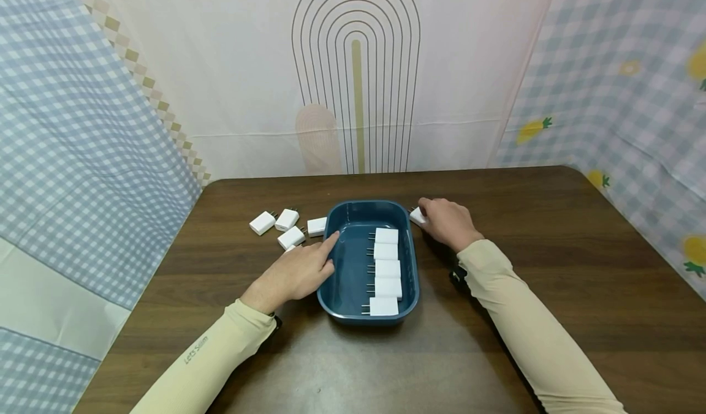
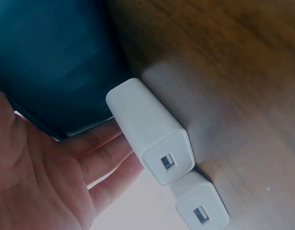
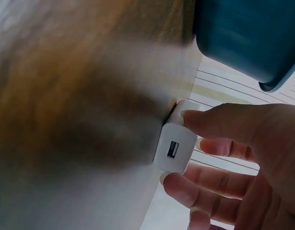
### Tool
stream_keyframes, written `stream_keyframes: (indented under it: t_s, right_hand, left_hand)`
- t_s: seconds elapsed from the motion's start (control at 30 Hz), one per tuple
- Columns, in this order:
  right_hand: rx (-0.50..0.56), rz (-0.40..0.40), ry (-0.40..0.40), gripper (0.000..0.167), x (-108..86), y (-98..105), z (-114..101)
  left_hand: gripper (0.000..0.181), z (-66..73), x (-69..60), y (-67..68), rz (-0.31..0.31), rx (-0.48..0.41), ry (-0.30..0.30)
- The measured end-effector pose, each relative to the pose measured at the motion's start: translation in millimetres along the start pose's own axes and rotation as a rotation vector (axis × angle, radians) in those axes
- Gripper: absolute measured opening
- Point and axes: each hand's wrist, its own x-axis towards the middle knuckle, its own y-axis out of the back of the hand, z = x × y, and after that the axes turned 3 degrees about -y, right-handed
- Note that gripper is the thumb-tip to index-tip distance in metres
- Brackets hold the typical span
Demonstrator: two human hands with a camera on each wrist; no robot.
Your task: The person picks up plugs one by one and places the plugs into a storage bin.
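your right hand [image 1: 449, 221]: thumb and fingers pinched a white, block-shaped plastic usb charger [image 3: 176, 148] on the table, just beyond the tray's right side.
your left hand [image 1: 298, 273]: held nothing, its index finger stretched over the tray's left rim.
blue rectangular tray with rounded corners [image 1: 346, 285]: stood between your two hands.
column of five white chargers [image 1: 388, 269]: lay inside along the tray's right side, metal prongs pointing left.
loose white chargers [image 1: 290, 237]: lay left of the tray, one partly hidden by your left hand.
brown wood-grain table [image 1: 551, 248]: lay under everything.
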Motion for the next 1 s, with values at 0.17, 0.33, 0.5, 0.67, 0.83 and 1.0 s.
stream_keyframes:
  t_s: [0.17, 0.33, 0.5, 0.67, 0.83, 1.0]
  right_hand:
    - [0.006, -0.007, -0.001, 0.021, -0.1, -0.7, 1.6]
    - [0.011, -0.024, -0.005, 0.026, -0.3, -0.4, 2.6]
    - [0.001, -0.025, 0.0, 0.03, -1.0, 1.2, 3.7]
    - [0.037, 0.007, 0.012, 0.032, -1.8, 5.9, 1.9]
    - [0.095, 0.052, 0.035, 0.028, -3.5, 10.4, -1.4]
    - [0.146, 0.13, 0.055, 0.026, -6.5, 16.6, -4.1]
  left_hand:
    - [0.062, -0.1, 0.0, 0.1, -0.003, -0.003, 0.003]
    - [0.062, 0.0, -0.3, 0.5, 0.001, -0.002, 0.002]
    - [0.062, 0.7, -1.0, 1.0, -0.001, -0.003, 0.001]
    - [0.062, 1.4, -1.4, 1.8, -0.003, -0.008, 0.001]
    - [0.062, 1.3, -1.3, 1.8, -0.006, -0.007, 0.005]
    - [0.062, 0.9, -0.6, 1.3, -0.006, -0.006, 0.005]
